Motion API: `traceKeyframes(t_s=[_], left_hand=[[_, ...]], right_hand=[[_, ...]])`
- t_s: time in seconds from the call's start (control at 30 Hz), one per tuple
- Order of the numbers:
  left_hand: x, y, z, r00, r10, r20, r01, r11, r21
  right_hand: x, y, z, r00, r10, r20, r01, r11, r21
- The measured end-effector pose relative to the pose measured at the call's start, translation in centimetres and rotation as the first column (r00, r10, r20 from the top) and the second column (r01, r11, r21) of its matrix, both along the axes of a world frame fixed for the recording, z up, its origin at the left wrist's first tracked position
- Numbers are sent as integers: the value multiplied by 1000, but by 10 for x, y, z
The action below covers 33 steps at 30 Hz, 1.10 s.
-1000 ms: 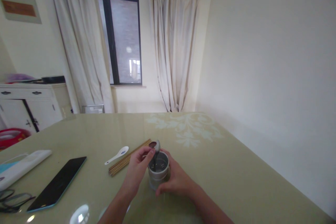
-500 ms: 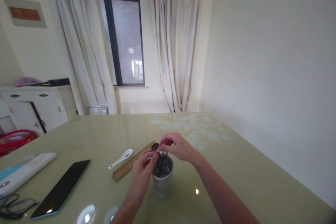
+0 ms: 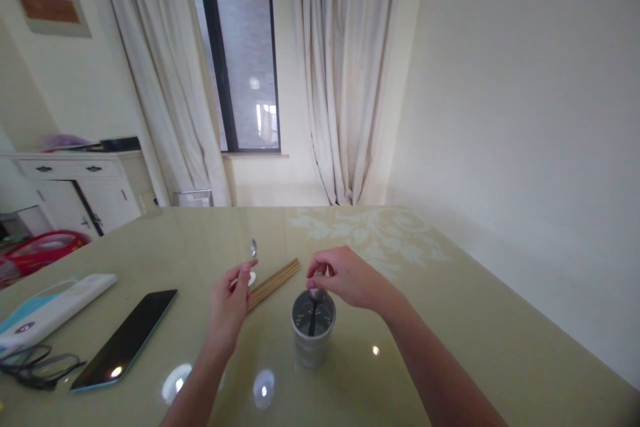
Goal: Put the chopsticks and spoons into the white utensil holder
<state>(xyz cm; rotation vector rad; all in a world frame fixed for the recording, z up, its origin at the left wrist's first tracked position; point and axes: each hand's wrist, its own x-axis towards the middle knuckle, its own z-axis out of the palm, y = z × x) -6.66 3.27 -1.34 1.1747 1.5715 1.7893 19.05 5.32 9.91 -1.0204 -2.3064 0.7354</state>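
A grey metal cup (image 3: 313,337) with holes in its bottom stands on the glossy green table (image 3: 450,320). My right hand (image 3: 345,277) hovers over its rim, fingers pinched on the top of a metal spoon (image 3: 314,310) whose dark handle reaches down into the cup. My left hand (image 3: 228,307) is to the cup's left, closed on a second small metal spoon (image 3: 254,249) that sticks up above the fingers. Behind my left hand lie a bundle of wooden chopsticks (image 3: 274,282) and a white ceramic spoon (image 3: 250,278), mostly hidden by the hand.
A black phone (image 3: 125,339), a white case (image 3: 47,310) and dark glasses (image 3: 37,369) lie at the table's left. A white cabinet (image 3: 80,183) and a red tub (image 3: 40,247) stand beyond. Curtains and a window fill the back wall.
My left hand has drawn one metal spoon out of the cup and moved it left and up. My right hand left the cup's side and now pinches the other spoon from above.
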Motion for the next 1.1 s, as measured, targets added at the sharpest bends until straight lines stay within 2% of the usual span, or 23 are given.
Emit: traceKeyframes(t_s=[0.03,0.07,0.13,0.23,0.33,0.4,0.5,0.63,0.73,0.8,0.83,0.9,0.97,1.03,1.1], left_hand=[[-5,2,-7,977,17,-215,-26,999,-39],[-8,4,-13,915,22,-404,-52,997,-65],[-11,6,-22,740,-6,-673,-101,988,-120],[-10,6,-24,501,-131,-855,-192,947,-258],[-8,5,-19,383,-228,-895,-259,904,-341],[-7,6,-16,371,-251,-894,-259,896,-360],[-9,9,-19,402,-262,-878,-226,900,-372],[-14,15,-28,473,-199,-858,-165,937,-308],[-11,10,-24,564,31,-825,-125,991,-48],[-4,2,-17,589,163,-791,-61,986,158],[1,-3,-14,577,181,-797,1,975,222],[10,-10,-10,513,136,-847,149,958,244],[17,-13,-11,464,72,-883,237,950,202],[19,-10,-16,460,28,-887,251,955,160],[15,-3,-23,467,0,-885,224,967,118]], right_hand=[[1,-2,2,1000,-2,13,2,1000,2],[3,-4,5,1000,-5,23,5,1000,4],[8,-8,12,1000,-8,18,8,1000,-3],[22,-16,26,999,-6,-33,6,1000,5],[37,-23,40,996,-16,-92,20,999,47],[43,-27,47,990,-30,-140,40,997,69],[44,-31,52,975,-39,-219,65,991,117],[31,-29,46,944,-44,-327,105,980,171],[15,-19,29,945,-17,-327,89,974,206],[2,-11,14,965,4,-264,69,962,264],[-4,-8,6,974,12,-226,55,957,286],[-16,-3,-9,984,66,-168,-14,956,294],[-25,-2,-21,982,133,-131,-94,959,267],[-29,-1,-29,978,169,-125,-135,961,242],[-30,0,-33,976,157,-151,-117,963,242]])
